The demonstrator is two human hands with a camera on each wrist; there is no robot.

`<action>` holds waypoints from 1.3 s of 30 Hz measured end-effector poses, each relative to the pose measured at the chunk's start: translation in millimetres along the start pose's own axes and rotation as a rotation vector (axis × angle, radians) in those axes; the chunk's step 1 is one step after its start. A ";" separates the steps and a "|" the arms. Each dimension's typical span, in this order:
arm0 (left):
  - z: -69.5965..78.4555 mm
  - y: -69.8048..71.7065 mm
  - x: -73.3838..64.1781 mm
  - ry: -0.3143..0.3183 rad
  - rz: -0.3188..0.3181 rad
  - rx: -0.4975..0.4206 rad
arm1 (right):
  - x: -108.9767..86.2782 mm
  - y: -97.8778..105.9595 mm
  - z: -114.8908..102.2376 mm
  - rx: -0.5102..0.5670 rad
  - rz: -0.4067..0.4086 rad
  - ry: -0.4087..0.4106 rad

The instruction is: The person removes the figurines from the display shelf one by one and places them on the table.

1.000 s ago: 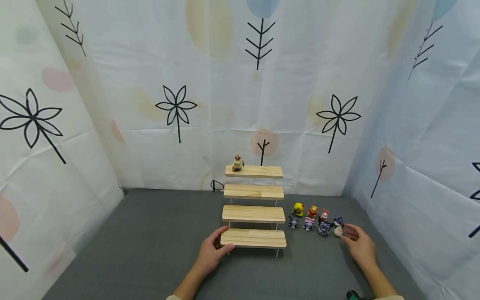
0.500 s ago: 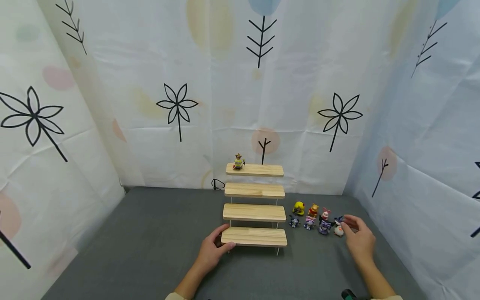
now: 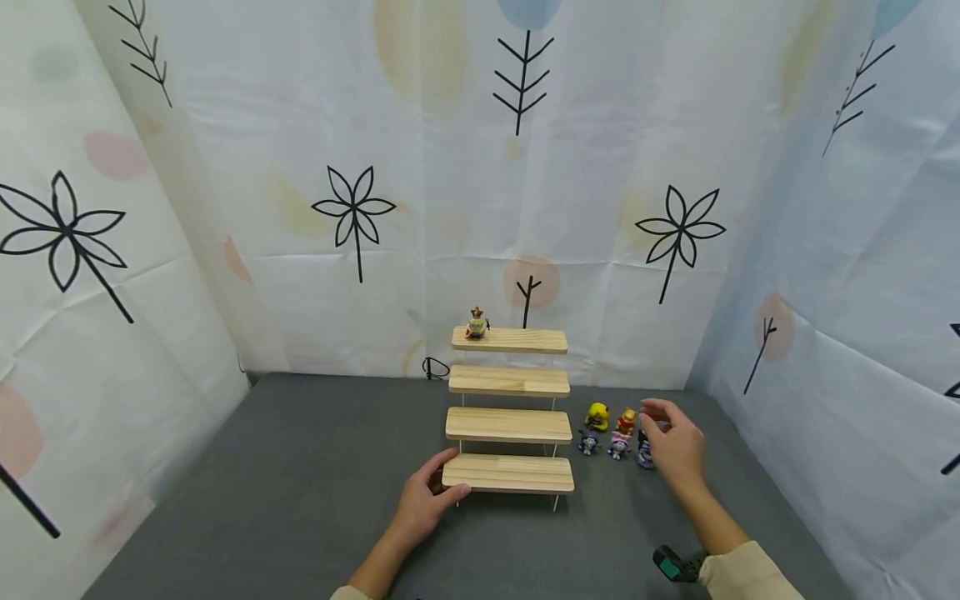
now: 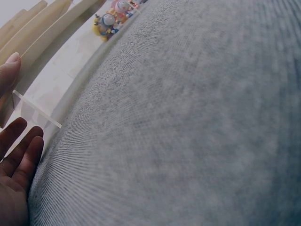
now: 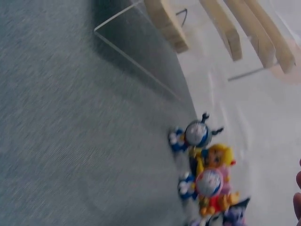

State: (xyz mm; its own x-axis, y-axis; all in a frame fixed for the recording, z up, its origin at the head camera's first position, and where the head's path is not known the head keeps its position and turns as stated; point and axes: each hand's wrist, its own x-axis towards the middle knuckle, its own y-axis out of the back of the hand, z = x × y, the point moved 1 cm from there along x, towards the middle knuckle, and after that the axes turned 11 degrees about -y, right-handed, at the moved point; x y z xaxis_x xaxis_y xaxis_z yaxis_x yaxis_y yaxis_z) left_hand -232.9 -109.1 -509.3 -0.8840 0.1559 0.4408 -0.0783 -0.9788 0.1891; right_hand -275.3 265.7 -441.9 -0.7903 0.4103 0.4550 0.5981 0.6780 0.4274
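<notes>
In the head view my left hand (image 3: 416, 504) grips the left end of the bottom board of a four-tier wooden display stand (image 3: 510, 427), thumb on its front edge. The left wrist view shows that thumb (image 4: 9, 70) against the wood, fingers below. A small crowned yellow figurine (image 3: 476, 323) stands at the left of the top board. My right hand (image 3: 678, 446) is over the right side of a figurine cluster, hiding some of it. A purple figurine (image 3: 645, 452) shows beside its thumb. Only fingertips (image 5: 298, 205) enter the right wrist view; whether they hold anything is hidden.
Left of the right hand are a yellow figurine (image 3: 597, 417), a red-and-yellow bear (image 3: 626, 421), a grey-blue figurine (image 3: 588, 442) and a pink one (image 3: 618, 445). A black-and-green device (image 3: 675, 565) is at the right wrist. Patterned cloth (image 3: 300, 275) borders the grey table (image 3: 300, 483).
My right hand has moved left from beside the rightmost figurines to over the cluster, now covering several. My left hand stays on the bottom board.
</notes>
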 end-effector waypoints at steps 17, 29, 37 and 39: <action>-25.8 -1.3 -0.6 -0.008 0.014 -0.028 | 22.0 -41.7 -52.5 0.032 -0.106 0.209; -26.8 -0.5 -0.9 -0.020 0.014 -0.004 | 33.9 -68.7 -89.6 0.074 -0.188 0.315; -30.4 -0.4 0.8 0.006 0.014 0.000 | 41.3 -92.4 -111.7 0.089 -0.223 0.372; -31.1 -0.2 0.8 0.003 0.013 -0.001 | 41.9 -98.0 -117.8 0.078 -0.243 0.373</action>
State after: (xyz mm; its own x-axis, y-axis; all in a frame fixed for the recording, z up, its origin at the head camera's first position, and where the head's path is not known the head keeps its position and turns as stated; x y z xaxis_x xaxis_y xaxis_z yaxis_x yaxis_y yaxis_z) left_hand -247.9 -112.9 -536.4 -0.8864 0.1426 0.4404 -0.0673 -0.9810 0.1822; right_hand -351.3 144.6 -372.7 -0.7962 -0.0043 0.6050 0.3781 0.7771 0.5031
